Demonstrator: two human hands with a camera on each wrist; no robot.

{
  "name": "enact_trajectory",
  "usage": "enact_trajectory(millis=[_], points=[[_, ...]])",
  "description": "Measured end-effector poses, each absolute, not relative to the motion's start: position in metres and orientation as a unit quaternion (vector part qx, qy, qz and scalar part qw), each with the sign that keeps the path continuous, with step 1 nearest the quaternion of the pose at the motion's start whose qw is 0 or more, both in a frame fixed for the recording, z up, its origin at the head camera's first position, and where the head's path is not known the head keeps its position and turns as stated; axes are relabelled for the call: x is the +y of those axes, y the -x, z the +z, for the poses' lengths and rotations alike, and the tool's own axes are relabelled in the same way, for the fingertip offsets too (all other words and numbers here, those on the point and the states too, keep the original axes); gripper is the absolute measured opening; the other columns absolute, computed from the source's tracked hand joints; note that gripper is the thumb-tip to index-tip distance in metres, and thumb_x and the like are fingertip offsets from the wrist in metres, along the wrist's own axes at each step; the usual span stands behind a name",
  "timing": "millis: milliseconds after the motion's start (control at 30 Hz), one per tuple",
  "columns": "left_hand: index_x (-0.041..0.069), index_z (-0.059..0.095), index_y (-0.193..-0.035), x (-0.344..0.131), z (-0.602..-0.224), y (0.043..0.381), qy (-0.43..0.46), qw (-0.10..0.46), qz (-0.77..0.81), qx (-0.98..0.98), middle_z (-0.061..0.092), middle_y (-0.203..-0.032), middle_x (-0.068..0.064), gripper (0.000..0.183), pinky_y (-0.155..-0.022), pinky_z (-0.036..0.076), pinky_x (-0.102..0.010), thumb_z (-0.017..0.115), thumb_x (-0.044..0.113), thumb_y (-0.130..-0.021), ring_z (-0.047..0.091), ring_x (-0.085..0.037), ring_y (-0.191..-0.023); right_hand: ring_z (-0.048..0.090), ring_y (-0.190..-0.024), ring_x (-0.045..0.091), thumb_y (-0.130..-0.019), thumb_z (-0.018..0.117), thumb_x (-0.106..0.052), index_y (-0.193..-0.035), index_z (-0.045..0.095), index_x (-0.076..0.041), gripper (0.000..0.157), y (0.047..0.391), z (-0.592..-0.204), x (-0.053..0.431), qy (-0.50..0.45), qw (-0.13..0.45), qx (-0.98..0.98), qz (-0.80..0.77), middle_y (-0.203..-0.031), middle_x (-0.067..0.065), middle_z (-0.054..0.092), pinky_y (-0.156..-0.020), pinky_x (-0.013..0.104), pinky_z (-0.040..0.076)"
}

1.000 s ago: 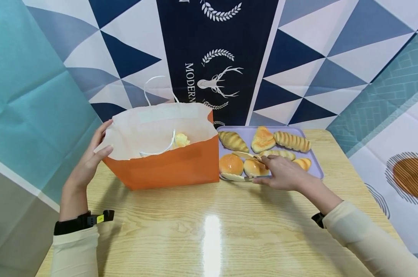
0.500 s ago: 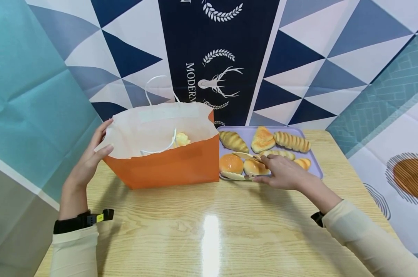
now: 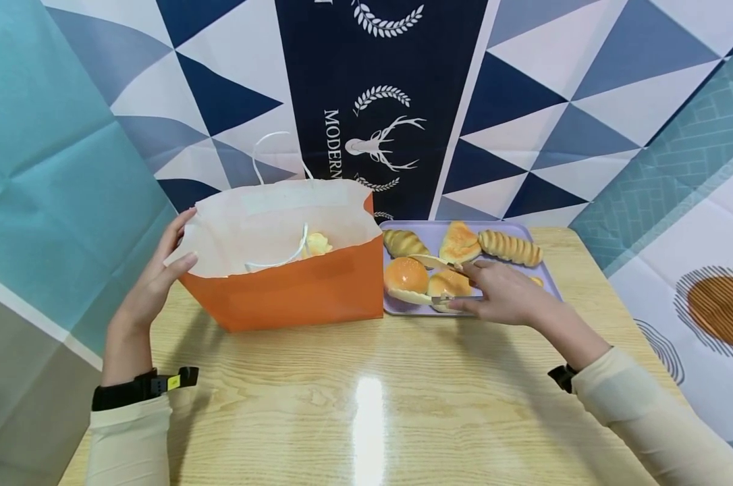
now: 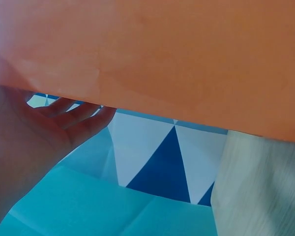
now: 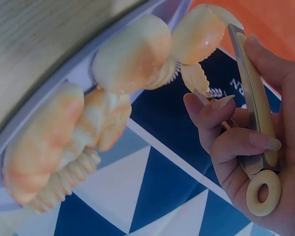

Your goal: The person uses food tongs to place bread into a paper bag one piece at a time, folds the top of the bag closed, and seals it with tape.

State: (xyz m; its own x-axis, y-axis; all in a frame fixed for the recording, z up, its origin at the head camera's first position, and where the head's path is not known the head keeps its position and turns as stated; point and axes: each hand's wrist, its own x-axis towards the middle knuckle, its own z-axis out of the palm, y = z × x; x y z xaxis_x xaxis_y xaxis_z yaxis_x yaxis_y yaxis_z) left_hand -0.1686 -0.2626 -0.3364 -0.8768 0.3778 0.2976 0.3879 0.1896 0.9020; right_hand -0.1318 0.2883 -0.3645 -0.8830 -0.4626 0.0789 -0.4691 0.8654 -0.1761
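Observation:
My left hand (image 3: 148,287) holds the left side of an orange paper bag (image 3: 293,293), thumb and fingers at its upper rim. Its fingers (image 4: 88,125) reach under the bag's edge in the left wrist view. My right hand (image 3: 509,293) grips food tongs (image 5: 258,98) with cream-coloured handles and a ring at the end. Between the tong heads sits a glossy round bun (image 3: 405,275), at the front left of the lilac tray (image 3: 430,231). A second round bun (image 3: 450,285) lies right beside it, partly behind the tongs.
Also on the tray are a ridged roll (image 3: 510,248), a triangular bread (image 3: 460,243) and a croissant-like bread (image 3: 405,243). A pale yellow item (image 3: 316,244) shows inside the bag, near its white cord handle (image 3: 281,263). Patterned cloth (image 3: 518,121) hangs behind the wooden table (image 3: 293,405).
The tongs and right hand have moved slightly up and to the right, and the left round bun has shifted up a little between the tong heads. The left hand and bag stay put.

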Motion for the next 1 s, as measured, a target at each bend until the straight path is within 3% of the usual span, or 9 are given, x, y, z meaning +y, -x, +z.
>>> enact_trajectory(millis=[167, 433, 533, 833, 1000], points=[[0.024, 0.013, -0.160, -0.262, -0.336, 0.168, 0.250, 0.006, -0.589, -0.769, 0.014, -0.158, -0.010, 0.065, -0.107, 0.010, -0.061, 0.036, 0.011, -0.101, 0.018, -0.021, -0.135, 0.062, -0.071, 0.018, -0.086, 0.069, -0.054, -0.119, 0.064, 0.000, 0.064, 0.134, -0.353, 0.293, -0.233, 0.029, -0.966, 0.106, -0.095, 0.011, 0.069, -0.060, 0.039, 0.053], [0.025, 0.013, -0.160, -0.262, -0.337, 0.168, 0.254, 0.004, -0.592, -0.765, 0.013, -0.159, -0.009, 0.065, -0.105, 0.008, -0.066, 0.036, 0.012, -0.101, 0.016, -0.022, -0.136, 0.062, -0.082, 0.024, -0.086, 0.067, -0.055, -0.119, 0.064, -0.001, 0.064, 0.134, -0.330, 0.296, -0.224, 0.064, -0.966, 0.112, -0.097, 0.010, 0.067, -0.067, 0.046, 0.053], [0.025, 0.013, -0.160, -0.261, -0.337, 0.168, 0.254, 0.005, -0.592, -0.765, 0.013, -0.159, -0.009, 0.065, -0.105, 0.008, -0.065, 0.036, 0.012, -0.101, 0.016, -0.022, -0.137, 0.062, -0.087, 0.025, -0.086, 0.067, -0.056, -0.129, 0.061, 0.000, 0.070, 0.134, -0.320, 0.298, -0.225, 0.072, -0.965, 0.112, -0.102, 0.011, 0.066, -0.071, 0.047, 0.053], [0.023, 0.014, -0.160, -0.260, -0.338, 0.168, 0.259, 0.005, -0.596, -0.760, 0.013, -0.159, -0.009, 0.064, -0.106, 0.017, -0.049, 0.036, 0.011, -0.101, 0.017, -0.022, -0.137, 0.065, -0.078, 0.026, -0.087, 0.065, -0.055, -0.136, 0.055, 0.004, 0.077, 0.131, -0.290, 0.298, -0.212, 0.094, -0.967, 0.104, -0.104, 0.018, 0.068, -0.064, 0.048, 0.056], [0.023, 0.014, -0.160, -0.259, -0.338, 0.168, 0.261, 0.001, -0.599, -0.757, 0.013, -0.159, -0.009, 0.064, -0.106, 0.017, -0.047, 0.036, 0.011, -0.101, 0.017, -0.022, -0.137, 0.063, -0.078, 0.026, -0.087, 0.066, -0.055, -0.136, 0.054, 0.004, 0.078, 0.130, -0.277, 0.296, -0.219, 0.121, -0.964, 0.090, -0.101, 0.015, 0.068, -0.064, 0.047, 0.055]])
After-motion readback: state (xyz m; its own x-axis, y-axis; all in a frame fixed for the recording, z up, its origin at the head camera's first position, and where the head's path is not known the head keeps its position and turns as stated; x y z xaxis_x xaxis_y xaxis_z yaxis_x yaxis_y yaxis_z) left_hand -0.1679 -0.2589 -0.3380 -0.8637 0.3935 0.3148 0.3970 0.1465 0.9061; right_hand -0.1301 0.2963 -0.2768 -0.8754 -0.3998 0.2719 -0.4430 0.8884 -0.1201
